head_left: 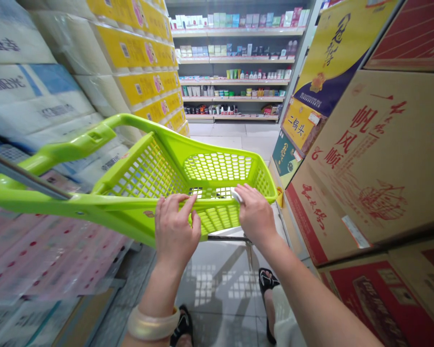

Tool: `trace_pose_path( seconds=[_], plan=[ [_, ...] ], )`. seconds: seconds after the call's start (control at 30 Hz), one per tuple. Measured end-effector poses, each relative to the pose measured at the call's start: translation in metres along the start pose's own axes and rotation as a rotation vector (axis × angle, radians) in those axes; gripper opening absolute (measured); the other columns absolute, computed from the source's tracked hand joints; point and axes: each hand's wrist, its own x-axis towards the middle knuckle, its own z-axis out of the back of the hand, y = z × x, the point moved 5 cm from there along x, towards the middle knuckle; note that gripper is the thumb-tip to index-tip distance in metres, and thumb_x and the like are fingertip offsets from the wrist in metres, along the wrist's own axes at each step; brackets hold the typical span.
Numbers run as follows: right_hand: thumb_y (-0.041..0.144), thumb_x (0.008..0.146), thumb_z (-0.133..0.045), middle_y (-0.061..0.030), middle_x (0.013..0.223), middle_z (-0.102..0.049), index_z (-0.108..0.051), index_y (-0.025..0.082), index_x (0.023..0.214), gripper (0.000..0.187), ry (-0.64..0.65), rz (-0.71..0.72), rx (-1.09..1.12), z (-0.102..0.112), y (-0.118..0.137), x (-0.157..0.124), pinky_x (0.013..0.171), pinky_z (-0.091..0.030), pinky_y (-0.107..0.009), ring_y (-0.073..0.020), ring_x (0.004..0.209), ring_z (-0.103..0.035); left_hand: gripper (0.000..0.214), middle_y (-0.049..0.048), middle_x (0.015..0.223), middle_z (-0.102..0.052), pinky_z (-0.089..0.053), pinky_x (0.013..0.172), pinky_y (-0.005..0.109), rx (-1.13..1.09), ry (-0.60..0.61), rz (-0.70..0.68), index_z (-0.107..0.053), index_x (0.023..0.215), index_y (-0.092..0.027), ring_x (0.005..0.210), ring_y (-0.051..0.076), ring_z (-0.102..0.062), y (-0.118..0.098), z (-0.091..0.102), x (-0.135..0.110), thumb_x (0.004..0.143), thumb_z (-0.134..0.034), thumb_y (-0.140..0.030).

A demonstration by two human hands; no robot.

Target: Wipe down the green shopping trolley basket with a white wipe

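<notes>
A bright green plastic shopping cart [217, 205] with perforated walls stands sideways before me, its handle end to the left. My left hand [175, 229] lies on its near rim, fingers bent over the edge and thumb on the outer side. Farther right along the same rim is my right hand [256, 212], closed on a small folded white wipe [236, 195]. That wipe sticks out at the fingertips, by the inner side of the rim; most of it is hidden by the hand. The basket's interior shows only green mesh and floor through the holes.
Stacked tissue packs [141, 53] rise at the left, with pink packs [39, 255] lower down. Cardboard cartons [383, 159] crowd the right side. Shelves [235, 60] of small boxes and bottles stand at the back. Tiled floor [217, 294] lies under the cart, around my feet.
</notes>
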Motion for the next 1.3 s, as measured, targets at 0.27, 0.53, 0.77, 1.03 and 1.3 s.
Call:
trace_pose_path(
  seconds=[0.27, 0.53, 0.77, 1.03, 1.3],
  plan=[
    [0.001, 0.086, -0.042, -0.0054, 0.134, -0.063, -0.063, 0.018, 0.125, 0.048, 0.070, 0.298, 0.095, -0.012, 0.035, -0.014, 0.116, -0.038, -0.041, -0.0194, 0.131, -0.053, 0.037, 0.0140, 0.110, -0.062, -0.030, 0.112, 0.052, -0.004, 0.038, -0.013, -0.066, 0.118, -0.012, 0.113, 0.030, -0.054, -0.001, 0.000, -0.003, 0.089, -0.046, -0.021],
    [0.000, 0.080, -0.042, -0.0127, 0.121, -0.070, -0.070, 0.015, 0.114, 0.046, -0.032, -0.044, -0.005, 0.006, -0.020, -0.004, 0.108, -0.044, -0.051, -0.0261, 0.123, -0.060, 0.036, 0.0113, 0.106, -0.064, -0.034, 0.110, 0.051, -0.043, 0.022, -0.008, -0.068, 0.115, -0.017, 0.109, 0.028, -0.057, 0.009, 0.004, 0.001, 0.087, -0.045, -0.021],
    [0.001, 0.084, -0.042, -0.0057, 0.133, -0.063, -0.062, 0.021, 0.128, 0.052, 0.095, 0.284, 0.115, -0.007, 0.026, -0.020, 0.116, -0.039, -0.043, -0.0197, 0.132, -0.052, 0.034, 0.0124, 0.107, -0.063, -0.033, 0.111, 0.054, 0.007, -0.016, 0.065, -0.067, 0.113, -0.016, 0.112, 0.031, -0.055, 0.017, 0.003, 0.002, 0.087, -0.046, -0.020],
    [-0.002, 0.079, -0.041, -0.0116, 0.123, -0.069, -0.068, 0.014, 0.118, 0.050, 0.024, 0.094, 0.031, 0.007, 0.001, -0.017, 0.107, -0.048, -0.046, -0.0238, 0.120, -0.063, 0.036, 0.0161, 0.119, -0.059, -0.032, 0.113, 0.057, -0.007, -0.009, 0.053, -0.063, 0.119, -0.013, 0.127, 0.035, -0.046, 0.009, 0.005, -0.002, 0.088, -0.046, -0.020],
    [-0.001, 0.083, -0.045, -0.0089, 0.127, -0.067, -0.067, 0.018, 0.121, 0.048, 0.112, 0.193, 0.075, 0.007, 0.016, -0.026, 0.109, -0.046, -0.043, -0.0216, 0.123, -0.060, 0.053, 0.0144, 0.141, -0.051, -0.032, 0.116, 0.052, -0.122, 0.220, -0.163, -0.041, 0.141, -0.013, 0.138, 0.029, -0.038, -0.020, -0.019, -0.019, 0.089, -0.044, -0.015]
  ],
)
